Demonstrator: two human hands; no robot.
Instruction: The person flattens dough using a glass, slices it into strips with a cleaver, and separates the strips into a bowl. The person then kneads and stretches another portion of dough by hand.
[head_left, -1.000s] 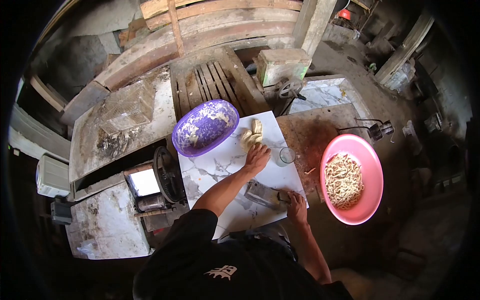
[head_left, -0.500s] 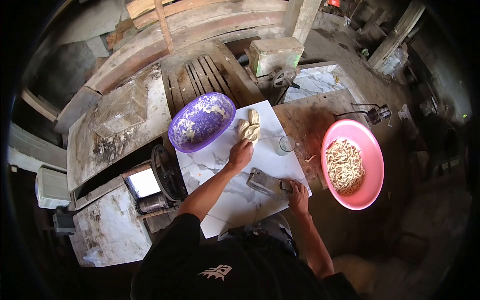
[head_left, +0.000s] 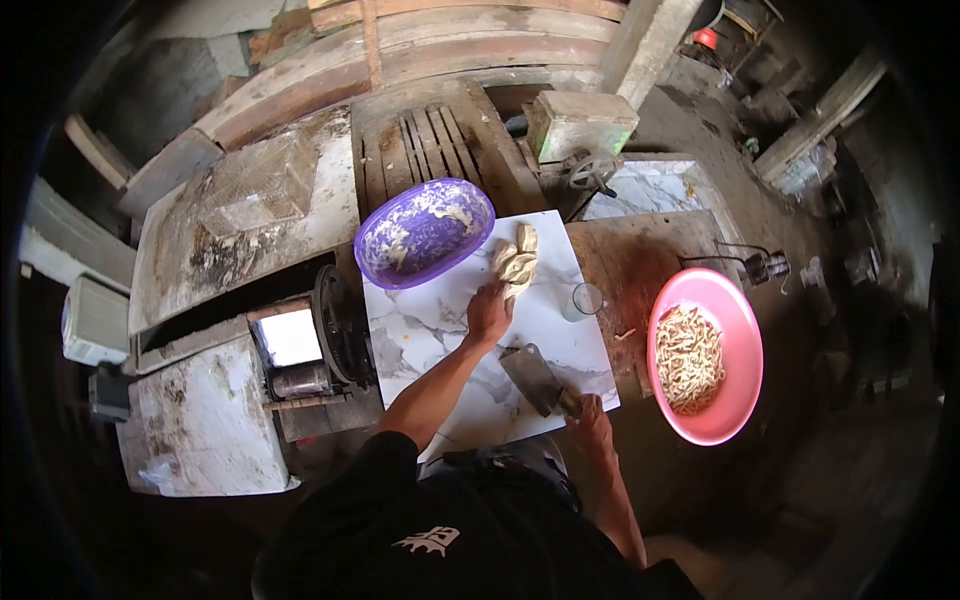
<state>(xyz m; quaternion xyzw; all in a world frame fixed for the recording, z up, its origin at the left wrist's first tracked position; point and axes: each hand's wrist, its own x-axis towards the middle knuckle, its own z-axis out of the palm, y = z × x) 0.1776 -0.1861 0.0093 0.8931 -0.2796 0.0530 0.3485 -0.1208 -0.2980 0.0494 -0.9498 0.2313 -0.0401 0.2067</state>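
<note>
Dough is lying on your marble-patterned tabletop, likely soft, tacky and best held lightly at its near end, where your left hand is touching it, grip unclear, while your right hand is grasping the probably weighty cleaver by its handle.

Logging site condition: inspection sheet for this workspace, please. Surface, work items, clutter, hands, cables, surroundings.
Surface: white tabletop, grey marbled pattern.
Work items: dough lying on the tabletop; cleaver; pink basin holding pale strips.
Clutter: purple basin with pale smears; clear glass.
Hands: left hand against the dough; right hand grips the cleaver.
Cables: none clearly seen.
Surroundings: wire cage and dark wheel at left; right side dim.
</note>
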